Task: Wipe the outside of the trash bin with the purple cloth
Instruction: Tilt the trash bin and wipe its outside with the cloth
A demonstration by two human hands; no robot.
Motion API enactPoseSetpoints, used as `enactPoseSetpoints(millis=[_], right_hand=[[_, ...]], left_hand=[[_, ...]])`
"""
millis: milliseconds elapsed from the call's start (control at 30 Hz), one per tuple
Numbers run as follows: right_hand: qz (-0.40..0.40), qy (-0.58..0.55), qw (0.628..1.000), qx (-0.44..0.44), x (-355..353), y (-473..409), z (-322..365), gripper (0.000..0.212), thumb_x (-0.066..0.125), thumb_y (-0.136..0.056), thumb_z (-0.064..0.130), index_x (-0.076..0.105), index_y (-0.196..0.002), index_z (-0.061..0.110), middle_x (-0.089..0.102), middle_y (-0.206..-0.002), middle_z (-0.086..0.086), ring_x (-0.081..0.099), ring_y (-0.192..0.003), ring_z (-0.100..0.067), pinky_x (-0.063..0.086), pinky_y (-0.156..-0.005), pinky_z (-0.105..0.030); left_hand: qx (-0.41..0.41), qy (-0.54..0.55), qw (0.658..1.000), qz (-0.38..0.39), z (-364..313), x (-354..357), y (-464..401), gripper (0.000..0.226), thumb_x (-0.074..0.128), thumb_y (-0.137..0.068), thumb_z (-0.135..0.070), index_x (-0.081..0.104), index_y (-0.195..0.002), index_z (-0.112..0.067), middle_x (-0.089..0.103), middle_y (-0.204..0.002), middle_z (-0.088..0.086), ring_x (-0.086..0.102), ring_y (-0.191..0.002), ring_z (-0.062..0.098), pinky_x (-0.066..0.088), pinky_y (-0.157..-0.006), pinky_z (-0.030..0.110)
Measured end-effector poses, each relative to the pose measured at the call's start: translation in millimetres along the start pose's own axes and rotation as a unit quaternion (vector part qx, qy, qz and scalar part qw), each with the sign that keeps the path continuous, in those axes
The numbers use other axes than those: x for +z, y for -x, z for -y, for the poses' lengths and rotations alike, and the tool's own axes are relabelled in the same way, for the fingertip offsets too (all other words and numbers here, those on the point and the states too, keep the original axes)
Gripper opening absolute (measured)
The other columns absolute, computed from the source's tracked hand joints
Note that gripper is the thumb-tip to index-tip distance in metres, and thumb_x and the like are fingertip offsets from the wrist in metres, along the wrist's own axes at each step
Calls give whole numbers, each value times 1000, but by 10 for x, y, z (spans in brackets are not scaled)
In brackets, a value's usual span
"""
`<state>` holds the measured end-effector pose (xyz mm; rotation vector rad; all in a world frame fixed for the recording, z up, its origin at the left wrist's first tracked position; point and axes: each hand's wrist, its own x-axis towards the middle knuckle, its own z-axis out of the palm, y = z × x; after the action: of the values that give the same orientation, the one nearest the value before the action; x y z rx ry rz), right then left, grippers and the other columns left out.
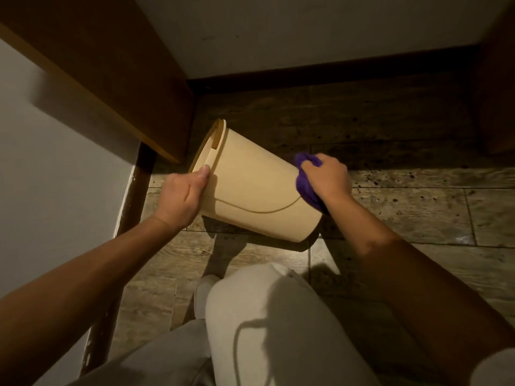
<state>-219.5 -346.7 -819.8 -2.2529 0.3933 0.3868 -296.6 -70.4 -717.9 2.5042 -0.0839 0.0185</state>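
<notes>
A cream plastic trash bin (250, 185) is tipped on its side above the wooden floor, rim pointing up-left and base down-right. My left hand (182, 195) grips the bin at its rim, thumb on the outer wall. My right hand (327, 176) is closed on the bunched purple cloth (305, 188), which presses against the bin's wall near the base. Part of the cloth is hidden under my palm.
A wooden shelf or desk edge (111, 87) overhangs at the upper left, close to the bin's rim. White walls (41, 190) stand to the left and at the back. My knee in light trousers (264, 316) is below the bin, over the plank floor (418, 213).
</notes>
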Motion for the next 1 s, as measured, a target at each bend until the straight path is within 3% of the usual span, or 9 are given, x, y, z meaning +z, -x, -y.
enactPoseSetpoints(millis=[100, 267, 400, 467, 600, 700, 767, 900, 1000], right_hand=[[10, -10, 1000, 19, -128, 63, -90, 36, 60, -98, 45, 65, -129, 27, 68, -123, -4, 63, -108, -27, 43, -81, -33], [-21, -193, 970, -149, -340, 226, 674, 28, 59, -96, 41, 69, -122, 32, 69, -112, 7, 64, -101, -12, 50, -82, -30], [-1, -198, 954, -223, -81, 467, 1023, 40, 52, -98, 47, 60, -134, 33, 62, -128, 5, 60, -106, -12, 51, -83, -30], [-18, -143, 971, -193, 41, 433, 833, 39, 48, -97, 50, 61, -130, 33, 61, -128, 0, 61, -107, -22, 51, -85, -38], [34, -46, 998, 2, 54, 112, 0, 38, 50, -96, 54, 67, -117, 28, 69, -113, -6, 65, -104, -32, 52, -93, -48], [76, 4, 991, 110, 55, 111, -533, 47, 57, -96, 53, 64, -133, 25, 69, -123, -9, 64, -109, -33, 52, -97, -49], [36, 13, 992, 124, 21, 130, -635, 48, 58, -97, 51, 60, -138, 27, 68, -125, -8, 64, -110, -32, 53, -95, -47], [-99, -124, 987, -16, -233, 170, -165, 35, 58, -97, 44, 67, -126, 27, 68, -114, 2, 65, -104, -23, 47, -81, -31], [-162, -198, 953, -161, -255, 419, 420, 40, 54, -96, 49, 64, -130, 32, 63, -128, 6, 60, -108, -9, 39, -78, -16]], left_hand=[[89, -78, 992, 33, -30, -45, -27, 72, 20, -106, -53, 67, -90, -1, 68, -77, 17, 65, -65, 33, 58, -60, 47], [145, -115, 981, 52, -119, -82, -121, 85, 10, -106, -61, 67, -85, -2, 70, -71, 18, 68, -60, 34, 58, -53, 44], [176, -135, 973, 59, -167, -9, -137, 81, 12, -106, -59, 67, -80, -5, 70, -70, 18, 68, -60, 35, 58, -52, 46], [162, -126, 977, 55, -128, -21, -119, 83, 12, -106, -61, 67, -79, -5, 70, -69, 18, 69, -60, 35, 58, -52, 46], [156, -124, 979, 40, -60, -65, -60, 88, 9, -106, -60, 68, -80, -1, 71, -69, 20, 70, -59, 35, 58, -52, 44], [154, -139, 978, 31, -96, -14, -111, 89, 9, -104, -63, 67, -80, -2, 69, -69, 19, 67, -60, 35, 58, -55, 48], [128, -135, 982, 27, -205, 68, -196, 82, 13, -104, -64, 65, -82, -5, 67, -71, 16, 65, -63, 34, 56, -59, 50], [75, -117, 990, 12, -495, 222, -307, 65, 23, -106, -52, 71, -101, -9, 72, -89, 12, 67, -81, 31, 56, -76, 48], [-9, 34, 999, 31, -729, 282, -430, 54, 25, -110, -48, 70, -103, -19, 70, -94, 0, 67, -91, 22, 53, -84, 43]])
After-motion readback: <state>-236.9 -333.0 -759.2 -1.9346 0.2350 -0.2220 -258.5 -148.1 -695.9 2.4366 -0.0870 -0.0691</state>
